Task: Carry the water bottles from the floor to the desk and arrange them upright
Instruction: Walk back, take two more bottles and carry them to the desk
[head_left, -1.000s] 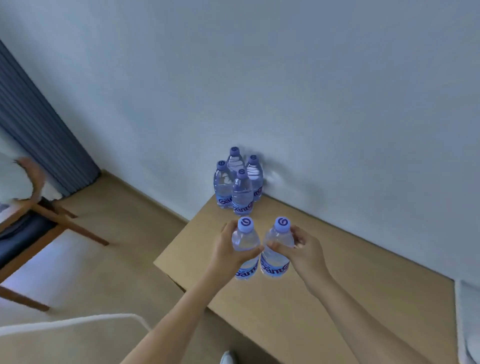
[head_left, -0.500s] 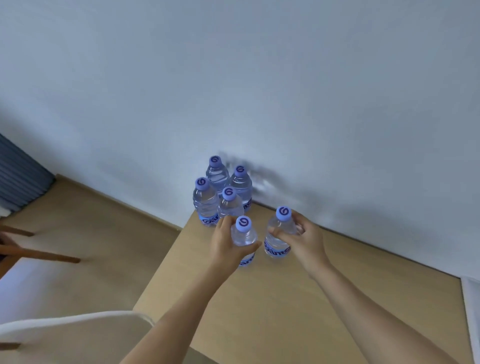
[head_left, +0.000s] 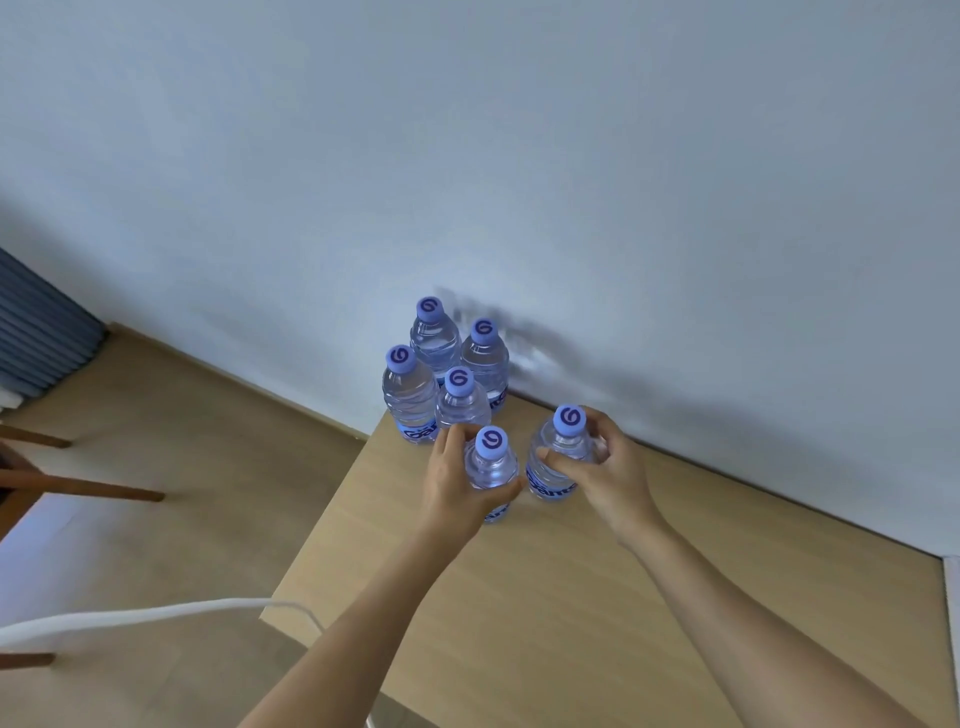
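Letting go carelessly could tip either bottle into the four standing bottles just beyond the fingers, since a thumb dragging off a shoulder would shove it. The left hand curls round the left bottle, the right hand round the right bottle; both stand upright on the desk, arms reaching forward.
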